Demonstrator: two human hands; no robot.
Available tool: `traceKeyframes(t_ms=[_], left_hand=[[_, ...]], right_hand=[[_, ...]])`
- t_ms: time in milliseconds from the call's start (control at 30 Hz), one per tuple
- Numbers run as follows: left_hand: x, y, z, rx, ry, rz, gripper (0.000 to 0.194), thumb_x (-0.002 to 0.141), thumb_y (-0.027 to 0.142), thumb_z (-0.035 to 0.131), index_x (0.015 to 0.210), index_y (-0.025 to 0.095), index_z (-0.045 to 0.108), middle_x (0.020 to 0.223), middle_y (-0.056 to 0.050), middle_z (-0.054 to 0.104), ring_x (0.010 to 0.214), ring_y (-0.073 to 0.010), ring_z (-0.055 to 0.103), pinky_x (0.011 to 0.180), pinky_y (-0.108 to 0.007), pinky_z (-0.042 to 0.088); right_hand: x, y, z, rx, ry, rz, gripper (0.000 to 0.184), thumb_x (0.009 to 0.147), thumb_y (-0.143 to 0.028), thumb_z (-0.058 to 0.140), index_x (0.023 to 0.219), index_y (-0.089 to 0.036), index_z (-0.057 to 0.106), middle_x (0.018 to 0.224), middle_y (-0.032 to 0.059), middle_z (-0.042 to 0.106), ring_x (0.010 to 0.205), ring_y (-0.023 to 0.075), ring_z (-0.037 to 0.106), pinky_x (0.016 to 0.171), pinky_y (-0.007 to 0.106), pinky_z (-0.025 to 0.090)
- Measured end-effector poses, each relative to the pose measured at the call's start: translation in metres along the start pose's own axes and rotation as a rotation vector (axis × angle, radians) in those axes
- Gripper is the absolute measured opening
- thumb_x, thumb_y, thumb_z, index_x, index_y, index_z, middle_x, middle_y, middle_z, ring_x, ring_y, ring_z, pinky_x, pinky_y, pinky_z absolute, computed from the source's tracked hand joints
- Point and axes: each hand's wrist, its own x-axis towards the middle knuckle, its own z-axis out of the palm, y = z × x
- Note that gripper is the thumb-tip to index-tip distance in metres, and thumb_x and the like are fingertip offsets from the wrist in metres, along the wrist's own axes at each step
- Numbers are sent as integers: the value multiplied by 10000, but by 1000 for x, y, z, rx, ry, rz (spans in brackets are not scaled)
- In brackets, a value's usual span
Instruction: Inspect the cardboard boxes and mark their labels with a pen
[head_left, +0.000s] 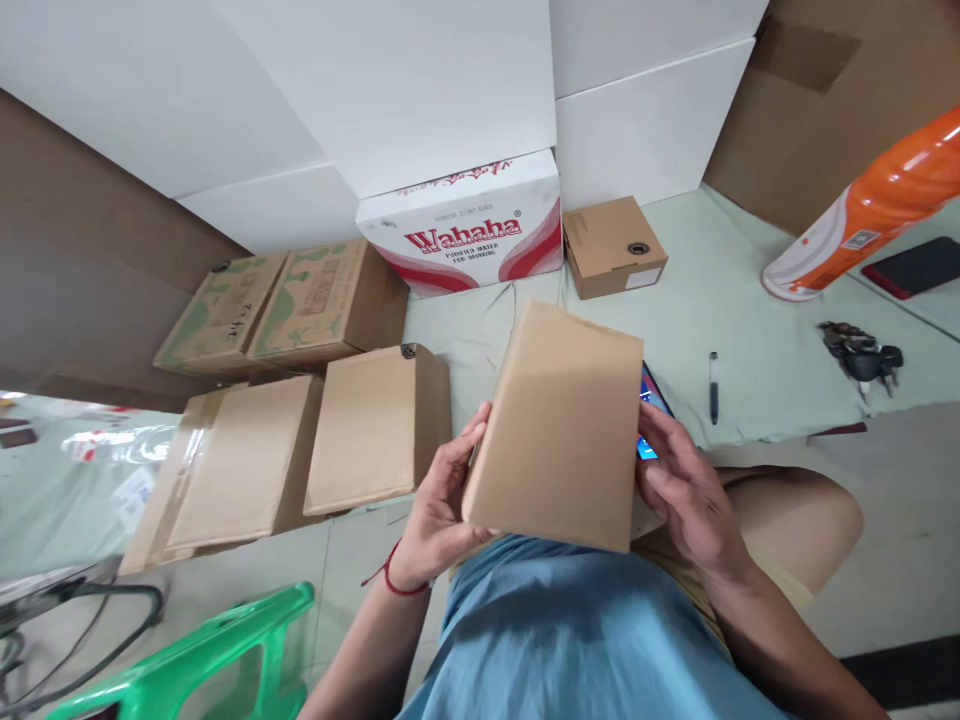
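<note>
A plain brown cardboard box [559, 430] is held tilted between my two hands, in front of my blue shirt. My left hand [446, 495] grips its left side, the thumb along the lower edge. On the opposite side my right hand [686, 485] has its fingers curled against the box's edge; the fingertips are partly hidden. Just behind that edge, close to my right fingers, shows part of a phone [648, 447] with a lit blue screen. The box's underside is out of sight.
Several brown cartons [364, 430] stand on the cloth-covered table at left. A white Wahaha carton [469, 230] and a small brown box [615, 250] are at the back. Right lie a pen [713, 388], keys [862, 355], an orange bottle [862, 215] and a dark phone [915, 267]. A green stool [202, 650] stands lower left.
</note>
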Motion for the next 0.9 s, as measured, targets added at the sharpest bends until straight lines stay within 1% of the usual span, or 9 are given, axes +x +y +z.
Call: traceKeyframes(t_ms=[100,167,233,300,433,567,733,833,900], left_hand=[[7,1,0,117,-152,119,867,837,419,966,1608,348,575,1796,-141,406,1703,-379,304,1380,-604,298],[10,1,0,159,-208,176,832,886,331,919,1631,367,550,1788,-121,425,1703,-356,308,1400,-600,255],[11,3,1,183,-269,204,747,952,301,826,1642,356,546,1776,-110,448,1708,-352,296,1411,-609,224],[11,7,2,165,-306,181,636,1017,376,718,1633,313,570,1776,-116,447,1712,-364,280,1415,-617,214],[6,13,9,123,-165,130,661,1020,548,711,1610,280,582,1744,-142,495,1668,-389,389,1422,-625,179],[2,1,15,221,61,150,769,933,347,875,1625,314,541,1682,-140,575,1606,-332,505,1398,-543,310],[4,-13,11,183,281,-14,442,924,306,862,1339,214,741,1454,-156,729,1426,-355,667,1266,-552,502],[6,-9,10,107,299,-73,328,893,335,887,1160,176,783,1283,-149,775,1295,-362,724,1193,-552,561],[8,-4,11,60,278,-49,366,892,360,885,1198,190,776,1289,-140,768,1330,-367,703,1217,-546,541]], right_hand=[[5,5,2,77,138,45,603,1038,-517,682,1608,-360,564,1694,94,565,569,73,556,454,250,425],[8,5,5,98,219,53,615,987,-510,767,1555,-331,613,1658,87,606,916,175,756,663,275,591],[12,5,6,128,247,67,625,928,-472,845,1504,-324,652,1648,74,619,1349,268,692,968,351,627],[15,6,5,164,256,79,619,893,-440,879,1467,-339,671,1633,64,633,1486,288,605,1089,404,590],[18,11,4,178,275,50,512,875,-348,894,1355,-349,715,1469,50,739,1317,241,695,987,355,606],[16,16,10,167,270,0,403,845,-298,909,1217,-334,759,1165,13,810,1018,194,744,834,296,608],[8,21,17,191,233,-64,202,840,-412,914,955,-286,804,927,23,796,838,204,743,717,308,612],[0,25,18,132,146,-64,196,905,-436,851,857,-254,795,865,45,767,731,195,709,606,293,572],[-6,25,21,73,77,-52,184,970,-380,783,843,-246,779,744,13,694,555,133,587,489,242,472]])
